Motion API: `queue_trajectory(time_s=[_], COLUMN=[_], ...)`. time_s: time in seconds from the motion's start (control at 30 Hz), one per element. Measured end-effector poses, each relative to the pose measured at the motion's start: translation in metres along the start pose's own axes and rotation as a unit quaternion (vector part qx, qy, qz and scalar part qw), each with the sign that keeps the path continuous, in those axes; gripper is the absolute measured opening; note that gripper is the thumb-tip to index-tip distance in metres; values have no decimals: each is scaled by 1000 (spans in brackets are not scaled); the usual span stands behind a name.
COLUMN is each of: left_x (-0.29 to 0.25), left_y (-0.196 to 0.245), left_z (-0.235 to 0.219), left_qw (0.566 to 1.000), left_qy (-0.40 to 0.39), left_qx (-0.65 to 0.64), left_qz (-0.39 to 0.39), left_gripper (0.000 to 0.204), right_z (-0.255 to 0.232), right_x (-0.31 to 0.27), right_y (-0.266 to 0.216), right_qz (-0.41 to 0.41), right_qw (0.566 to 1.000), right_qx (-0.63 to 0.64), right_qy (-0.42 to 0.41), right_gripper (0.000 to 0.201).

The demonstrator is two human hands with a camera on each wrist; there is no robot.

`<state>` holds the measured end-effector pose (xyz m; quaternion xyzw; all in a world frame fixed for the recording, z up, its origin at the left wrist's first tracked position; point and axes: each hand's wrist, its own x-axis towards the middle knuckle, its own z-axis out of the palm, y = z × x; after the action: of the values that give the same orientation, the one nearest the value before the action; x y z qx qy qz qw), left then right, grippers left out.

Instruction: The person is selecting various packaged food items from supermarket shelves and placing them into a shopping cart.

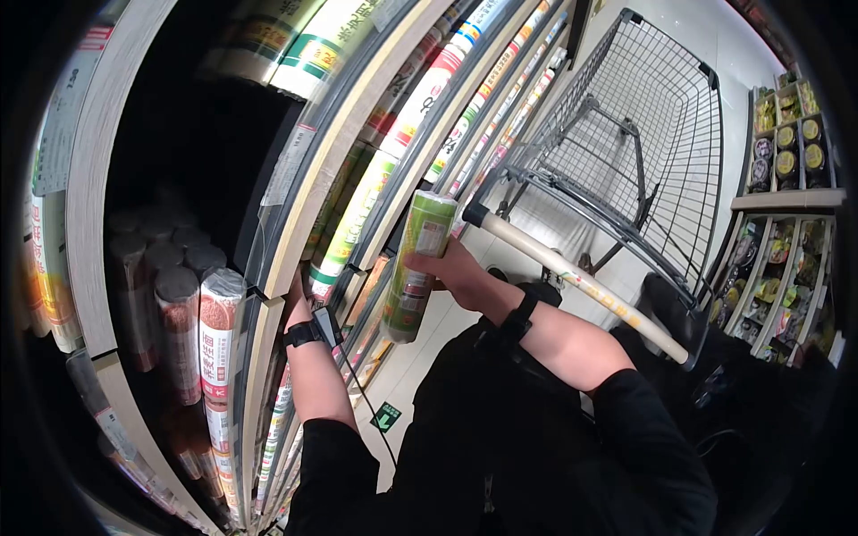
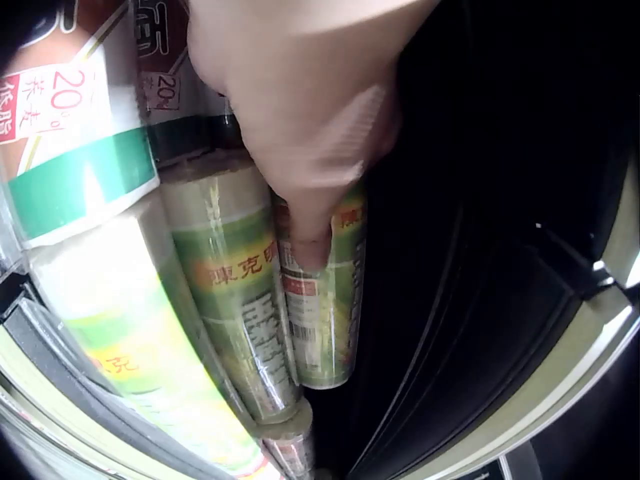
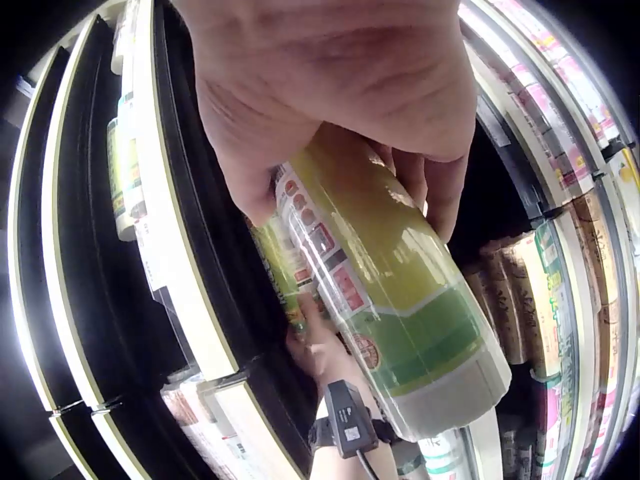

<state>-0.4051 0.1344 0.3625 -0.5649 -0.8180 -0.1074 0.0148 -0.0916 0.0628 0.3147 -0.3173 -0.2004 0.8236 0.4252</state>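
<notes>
My right hand [image 1: 466,275] grips a green cylindrical pack of noodles [image 1: 409,302] and holds it upright in front of the shelves. In the right wrist view this noodle pack [image 3: 405,300] shows a yellow and green wrapper with a pale end, the fingers wrapped round its far side. My left hand [image 2: 305,110] reaches into a shelf bay and grips another green noodle pack [image 2: 325,330], one digit lying along its label. Beside that pack stands a matching noodle pack [image 2: 240,300]; a brighter one [image 2: 125,320] is nearer the shelf edge. Part of the left hand is hidden by the shelf in the head view.
A wire shopping cart [image 1: 601,279] with a pale handle stands to the right. Wooden shelf edges [image 1: 326,170] run close beside both arms. Reddish noodle packs [image 1: 179,308] stand in the near bay. Across the aisle, a rack [image 1: 831,200] holds packaged food.
</notes>
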Motion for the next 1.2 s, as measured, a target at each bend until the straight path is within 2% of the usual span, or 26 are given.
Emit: queue_trajectory(time_s=[0.1, 0.23, 0.27, 0.33, 0.37, 0.4, 0.43, 0.47, 0.5, 0.57, 0.7, 0.77, 0.8, 0.83, 0.87, 0.93, 0.97, 1.0, 1.07, 1.1, 1.2], left_x=[-4, -2, -75, -64, 22, 28, 15, -27, -26, -40, -71, -36, -35, -59, -56, -45, -33, -33, -58, -56, -57], left_y=[-24, -47, -73, -70, -67, -72, -62, -68, -65, -61, -77, -62, -64, -74, -73, -63, -67, -72, -31, -35, -43], left_z=[6, 18, 7, 17, 21, 17, 20, 13, 14, 17, 10, 9, 8, 9, 8, 3, -3, -6, 0, -1, -8], left_qw=[1000, 999, 998, 997, 997, 996, 992, 990, 988, 985, 984, 984, 985, 984, 983, 981, 980, 980, 979, 979, 980], left_qy=[-3, -3, 2, 13, 16, 19, 43, 54, 65, 80, 85, 84, 84, 77, 83, 95, 101, 107, 114, 116, 119], left_qx=[-13, -35, -47, -69, -74, -78, -110, -120, -129, -141, -145, -143, -143, -140, -139, -136, -134, -133, -130, -129, -125], left_qz=[-7, -27, -31, -37, -36, -35, -50, -52, -55, -57, -61, -60, -56, -81, -87, -100, -103, -106, -107, -105, -99], left_gripper=[63, 61, 61, 60, 59, 59, 58, 58, 57, 57, 55, 54, 53, 53, 52, 51, 51, 50, 49, 49, 47], right_z=[14, 33, 42, 52, 46, 54, 70, 87, 90, 62, 65, 73, 79, 69, 82, 64, 68, 69, 77, 82, 82], right_x=[15, 33, 40, 51, 59, 59, 68, 71, 76, 96, 101, 102, 105, 119, 125, 145, 138, 144, 131, 127, 125], right_y=[2, -23, -24, -25, -18, -20, -37, -42, -46, -28, -20, -39, -43, -29, -29, -18, -27, -21, -46, -48, -47], right_qz=[16, 25, 24, -20, -18, -18, -3, 16, 4, 18, 41, 6, -4, -10, -9, -27, -16, -43, 31, 19, 6], right_qw=[999, 999, 998, 1000, 999, 999, 1000, 1000, 999, 998, 996, 998, 999, 998, 1000, 999, 998, 997, 997, 999, 1000], right_qx=[-27, -34, -49, 6, 20, 13, -6, 3, -27, -67, -72, -58, -40, -60, -9, 30, 34, 17, 55, 14, -4], right_qy=[38, -2, -5, -19, -30, -33, -28, -15, -24, 0, 15, 34, 31, 5, 17, -36, -51, -68, -43, -27, -19], right_gripper=[43, 48, 48, 47, 42, 42, 40, 39, 35, 33, 30, 25, 23, 22, 19, 18, 17, 18, 20, 24, 24])
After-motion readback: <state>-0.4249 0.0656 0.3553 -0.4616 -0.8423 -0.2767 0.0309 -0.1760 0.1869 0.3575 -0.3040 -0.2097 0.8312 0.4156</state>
